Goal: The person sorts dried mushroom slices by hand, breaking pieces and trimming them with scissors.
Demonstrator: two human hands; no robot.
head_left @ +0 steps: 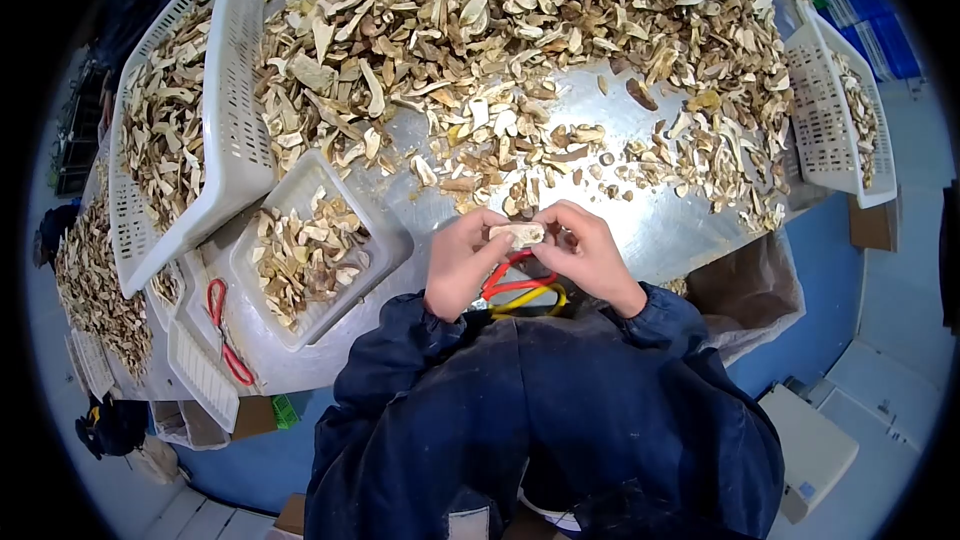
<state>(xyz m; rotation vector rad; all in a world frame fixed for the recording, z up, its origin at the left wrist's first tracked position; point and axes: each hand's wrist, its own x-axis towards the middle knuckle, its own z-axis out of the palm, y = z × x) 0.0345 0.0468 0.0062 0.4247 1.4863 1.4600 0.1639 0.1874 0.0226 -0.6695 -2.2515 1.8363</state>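
Between my left hand (462,258) and my right hand (592,254) is a pale dried mushroom slice (517,234), pinched by the fingers of both. It is held just above the table's front edge, close to my body. Right below the hands lie a red handle (492,288) and a yellow handle (527,301), which look like those of scissors; their blades are hidden. Loose mushroom pieces (520,202) lie on the metal table directly beyond my fingers.
A large heap of dried mushroom slices (520,15) covers the metal table (590,100). To the left are a white tray (395,235), a tall white basket (235,90) and red-handled scissors (217,305). Another white basket (815,100) stands right, above a lined box (750,290).
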